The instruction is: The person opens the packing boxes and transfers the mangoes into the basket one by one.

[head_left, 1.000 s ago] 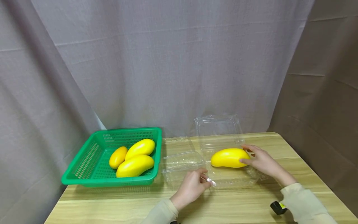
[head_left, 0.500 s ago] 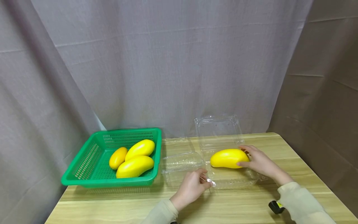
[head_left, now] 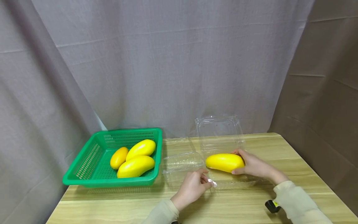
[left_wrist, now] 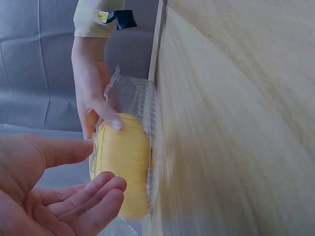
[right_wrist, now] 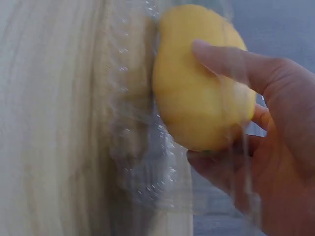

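Observation:
A yellow mango (head_left: 225, 162) lies over the base of a clear plastic clamshell container (head_left: 235, 184), whose lid (head_left: 219, 132) stands raised behind it. My right hand (head_left: 255, 166) grips the mango's right end, thumb in front and fingers behind. In the right wrist view the thumb presses on the mango (right_wrist: 202, 93). My left hand (head_left: 193, 186) is at the container's front left corner, where a bright glint shows by the fingertips. The left wrist view shows this hand (left_wrist: 64, 187) with thumb and loosely bent fingers apart, close to the container wall (left_wrist: 152, 147); whether they touch it is unclear.
On the left a green perforated basket (head_left: 112, 181) holds two yellow mangoes (head_left: 135, 167) and a smaller orange-yellow fruit (head_left: 118, 158). A second clear plastic container (head_left: 183, 163) lies between basket and clamshell. Grey curtains (head_left: 179, 77) hang behind the wooden table (head_left: 117, 205).
My right hand has moved left and a little toward the front with the mango, which has shifted the same way and turned slightly. My left hand stays at the corner.

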`<state>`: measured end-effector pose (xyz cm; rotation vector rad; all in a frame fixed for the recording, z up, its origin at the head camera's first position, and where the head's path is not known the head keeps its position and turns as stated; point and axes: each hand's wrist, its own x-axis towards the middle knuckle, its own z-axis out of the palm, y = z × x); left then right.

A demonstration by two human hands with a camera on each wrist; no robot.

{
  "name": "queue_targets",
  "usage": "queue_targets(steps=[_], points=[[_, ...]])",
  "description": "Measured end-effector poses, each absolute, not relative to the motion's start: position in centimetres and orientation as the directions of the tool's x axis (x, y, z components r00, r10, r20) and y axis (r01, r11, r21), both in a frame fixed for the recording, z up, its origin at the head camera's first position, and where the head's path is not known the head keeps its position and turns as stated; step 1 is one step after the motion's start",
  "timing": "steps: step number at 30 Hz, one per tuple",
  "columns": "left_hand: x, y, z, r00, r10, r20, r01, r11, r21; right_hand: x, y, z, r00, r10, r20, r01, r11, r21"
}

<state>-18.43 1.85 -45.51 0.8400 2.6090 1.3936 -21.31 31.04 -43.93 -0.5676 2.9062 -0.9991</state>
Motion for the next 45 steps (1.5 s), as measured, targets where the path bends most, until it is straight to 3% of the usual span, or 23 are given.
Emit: queue_targets(steps=[21,35,45], points=[[-18.4,1.9,-45.5,-0.843,0.501,0.195,0.440,0.433,0.787,-21.0,30.1,-44.9,-0.934,-0.350,0.066,-0.318,0.735,-0.599],[-18.4,1.7,-45.7,-0.837,0.504,0.214,0.461,0.438,0.772,-20.5,30.4,-44.2,-0.962,-0.243,0.126,-0.264,0.705,-0.658],[-18.3,1.5,-45.5,-0.824,0.514,0.239,0.488,0.428,0.760,-20.6,30.7,-43.5,-0.963,-0.238,0.124,-0.258,0.698,-0.668]])
